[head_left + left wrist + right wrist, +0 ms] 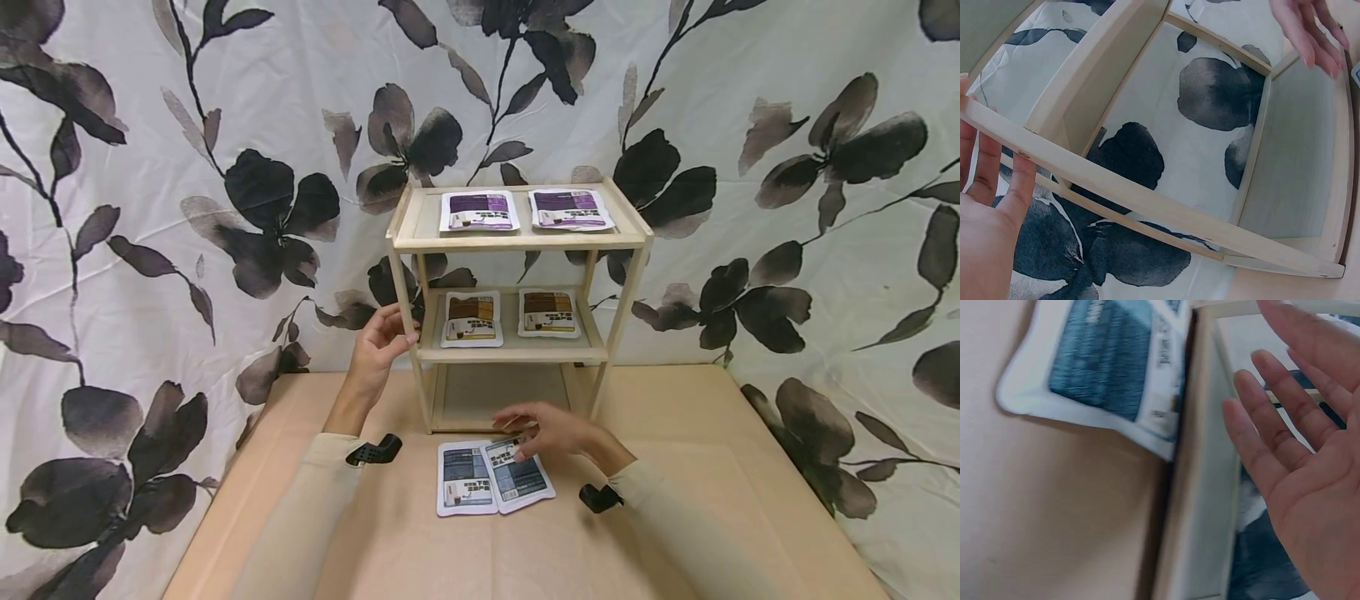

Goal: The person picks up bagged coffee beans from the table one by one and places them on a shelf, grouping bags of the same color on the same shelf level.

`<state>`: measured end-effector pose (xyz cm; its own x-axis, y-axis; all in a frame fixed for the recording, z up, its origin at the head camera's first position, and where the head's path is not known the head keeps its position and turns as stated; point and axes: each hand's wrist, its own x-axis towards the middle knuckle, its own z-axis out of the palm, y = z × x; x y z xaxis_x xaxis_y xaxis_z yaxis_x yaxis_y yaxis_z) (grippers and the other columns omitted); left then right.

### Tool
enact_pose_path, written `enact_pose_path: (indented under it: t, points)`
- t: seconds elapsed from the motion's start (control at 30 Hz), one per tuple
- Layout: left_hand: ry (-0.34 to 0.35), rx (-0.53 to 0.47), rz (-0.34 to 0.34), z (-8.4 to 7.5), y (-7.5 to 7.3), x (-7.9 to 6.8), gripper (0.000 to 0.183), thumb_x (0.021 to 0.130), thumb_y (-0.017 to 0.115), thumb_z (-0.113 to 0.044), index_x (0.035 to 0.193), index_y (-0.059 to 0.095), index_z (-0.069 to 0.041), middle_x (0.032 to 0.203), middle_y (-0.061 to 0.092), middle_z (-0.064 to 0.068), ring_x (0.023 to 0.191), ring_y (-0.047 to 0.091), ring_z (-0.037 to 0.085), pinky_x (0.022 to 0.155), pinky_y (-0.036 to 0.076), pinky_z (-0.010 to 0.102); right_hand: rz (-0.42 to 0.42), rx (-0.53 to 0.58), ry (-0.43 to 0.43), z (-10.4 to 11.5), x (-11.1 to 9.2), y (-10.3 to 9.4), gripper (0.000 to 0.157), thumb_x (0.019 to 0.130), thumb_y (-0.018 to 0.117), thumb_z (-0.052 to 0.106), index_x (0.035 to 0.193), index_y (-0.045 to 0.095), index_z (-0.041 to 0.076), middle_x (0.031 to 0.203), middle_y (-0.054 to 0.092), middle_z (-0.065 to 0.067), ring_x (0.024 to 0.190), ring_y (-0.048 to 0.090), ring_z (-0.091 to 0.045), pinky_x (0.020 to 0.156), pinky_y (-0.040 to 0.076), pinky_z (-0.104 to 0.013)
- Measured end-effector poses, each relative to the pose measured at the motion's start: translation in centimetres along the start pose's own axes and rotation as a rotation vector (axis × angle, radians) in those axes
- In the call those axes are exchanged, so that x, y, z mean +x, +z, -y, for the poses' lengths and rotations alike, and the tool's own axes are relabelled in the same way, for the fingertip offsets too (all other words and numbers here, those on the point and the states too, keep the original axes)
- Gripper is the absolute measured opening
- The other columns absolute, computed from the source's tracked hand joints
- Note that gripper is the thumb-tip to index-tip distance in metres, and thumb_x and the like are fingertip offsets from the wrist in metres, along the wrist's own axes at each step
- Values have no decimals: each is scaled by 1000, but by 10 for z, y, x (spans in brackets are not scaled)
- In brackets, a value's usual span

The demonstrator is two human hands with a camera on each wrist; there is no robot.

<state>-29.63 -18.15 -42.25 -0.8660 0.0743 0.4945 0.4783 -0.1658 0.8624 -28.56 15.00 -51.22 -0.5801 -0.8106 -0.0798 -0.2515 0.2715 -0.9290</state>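
My left hand [378,346] holds the front left post of a small three-tier wooden shelf [517,354], thumb in front and fingers [1019,181] behind. Before the shelf, two white pouches lie on the table: a left blue-labelled pouch [467,479] and a right blue-labelled pouch [517,479], turned at an angle and touching the left one. Over the top of the right pouch hovers my right hand [551,433], fingers spread and partly hiding it. Nothing is in its palm in the right wrist view.
Two purple-labelled pouches [480,212] lie on the top tier. The middle tier carries two brown-and-yellow pouches [472,320]. A floral cloth [285,225] hangs close behind the shelf. The peach-coloured table [675,442] extends to both sides.
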Motion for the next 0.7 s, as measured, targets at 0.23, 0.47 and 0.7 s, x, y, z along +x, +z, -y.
enact_pose_path:
  t: [0.23,0.47,0.7]
  points:
    - [0,0,-7,1,0,-1,44,92,65,10,125,64,-19,108,66,8,101,60,20,87,52,25,4,-109,-4,-26,1,12,76,84,80,-1,150,43,-2,144,56,-20,137,49,-41,113,35,-60]
    - [16,-10,-1,1,0,1,47,91,64,12,126,64,-18,108,66,7,100,60,19,86,52,25,-35,-420,50,-29,-1,20,71,78,87,7,143,58,13,143,58,-1,134,51,-24,113,40,-48]
    - [7,-12,-7,1,1,2,46,91,64,11,123,65,-21,105,67,1,98,60,17,86,52,25,-48,-480,70,-29,-4,20,78,74,91,11,144,57,15,137,61,-2,125,55,-22,110,43,-45]
